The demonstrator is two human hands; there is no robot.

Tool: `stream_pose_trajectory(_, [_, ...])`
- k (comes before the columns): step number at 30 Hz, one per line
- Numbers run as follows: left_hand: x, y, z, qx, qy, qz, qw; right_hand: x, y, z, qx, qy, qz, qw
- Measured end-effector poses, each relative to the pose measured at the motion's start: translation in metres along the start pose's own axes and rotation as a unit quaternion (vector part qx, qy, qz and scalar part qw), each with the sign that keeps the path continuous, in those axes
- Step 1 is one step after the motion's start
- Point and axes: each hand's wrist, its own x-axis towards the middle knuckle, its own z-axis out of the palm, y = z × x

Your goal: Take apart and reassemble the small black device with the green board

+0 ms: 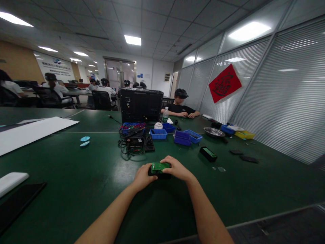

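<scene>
A green circuit board [159,166] sits at the top of a black case [164,176] on the green table in front of me. My left hand [143,176] is closed around the case's left end, thumb along the near side. From the right, my right hand [176,168] grips the circuit board by its right end, fingers over the far edge and thumb on the near edge. Whether the board rests fully inside the case cannot be made out. Further right stands a second black case [208,154] with a green board in it.
Ahead lie a black power unit with cables [134,144], blue bins [158,134], a baseball [158,126], a bottle [165,115] and a monitor [141,105]. A metal bowl [214,132] and dark flat pieces [248,159] are at right. A person [180,105] sits opposite.
</scene>
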Motion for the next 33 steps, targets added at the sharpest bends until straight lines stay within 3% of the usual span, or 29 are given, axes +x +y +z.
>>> stream_pose_trajectory(16, [0.0, 0.0, 0.0, 0.005, -0.011, -0.009, 1.0, 0.0, 0.002, -0.002, 0.002, -0.005, -0.003, 1.0])
stream_pose_trajectory(26, [-0.003, 0.009, -0.007, -0.011, -0.009, -0.004, 1.0, 0.001, 0.002, 0.003, -0.053, -0.019, 0.013, 0.998])
stream_pose_trajectory(33, [-0.002, 0.005, -0.002, -0.019, -0.001, 0.005, 1.0, 0.003, 0.012, 0.008, -0.03, -0.062, 0.023, 0.997])
